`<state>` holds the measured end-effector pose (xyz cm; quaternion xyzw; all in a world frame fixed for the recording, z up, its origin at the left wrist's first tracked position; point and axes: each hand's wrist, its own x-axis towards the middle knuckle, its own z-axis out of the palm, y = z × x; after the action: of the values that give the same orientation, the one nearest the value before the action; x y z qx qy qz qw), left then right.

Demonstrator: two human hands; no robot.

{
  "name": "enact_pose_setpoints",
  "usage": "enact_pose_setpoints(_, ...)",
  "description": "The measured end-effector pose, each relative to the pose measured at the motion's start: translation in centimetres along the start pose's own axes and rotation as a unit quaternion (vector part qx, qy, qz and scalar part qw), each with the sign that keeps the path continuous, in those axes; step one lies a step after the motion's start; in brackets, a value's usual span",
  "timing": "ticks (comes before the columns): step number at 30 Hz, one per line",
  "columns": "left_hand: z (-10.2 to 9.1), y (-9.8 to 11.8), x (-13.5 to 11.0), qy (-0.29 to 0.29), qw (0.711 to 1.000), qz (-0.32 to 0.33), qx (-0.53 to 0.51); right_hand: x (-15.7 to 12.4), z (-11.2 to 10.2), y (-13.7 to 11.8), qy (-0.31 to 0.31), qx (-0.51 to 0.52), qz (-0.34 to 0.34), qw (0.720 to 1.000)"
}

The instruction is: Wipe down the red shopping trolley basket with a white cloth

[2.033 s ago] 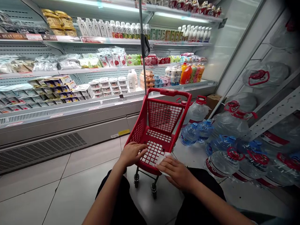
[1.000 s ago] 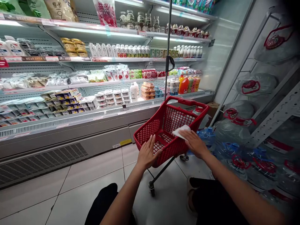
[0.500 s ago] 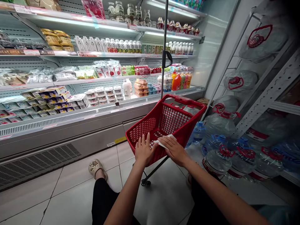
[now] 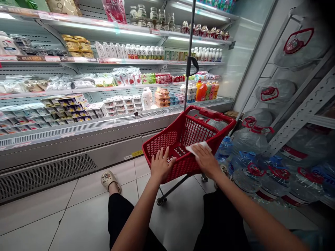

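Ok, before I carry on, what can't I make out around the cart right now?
In the head view:
- White cloth: partly covered by the right hand.
- Left hand: its palm is hidden by the back of the hand.
- Large bottle behind the red cart: lower part hidden by the cart.
- Yellow sticker: print too small.

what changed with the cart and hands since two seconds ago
The red plastic shopping cart has swung so its front points more left. The right hand, keeping the thin white wipe, has moved from the front lip to the near side rim. The left hand stays by the cart's front; the grey-fronted refrigerated display looks unchanged.
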<state>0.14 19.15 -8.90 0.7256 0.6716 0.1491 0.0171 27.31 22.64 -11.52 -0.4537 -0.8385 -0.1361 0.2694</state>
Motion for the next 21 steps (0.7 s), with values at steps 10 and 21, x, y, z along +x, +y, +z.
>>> enact_pose_setpoints(10, -0.8, -0.9, -1.6, 0.000, 1.000, 0.008, 0.015, -1.6, -2.4, 5.2, 0.004, -0.037, 0.006, 0.999)
enact_pose_setpoints(21, -0.6, 0.0, -1.5, 0.004, 0.999, 0.012, 0.035, -2.5, 0.4, -4.9, -0.025, 0.026, -0.081, 0.996)
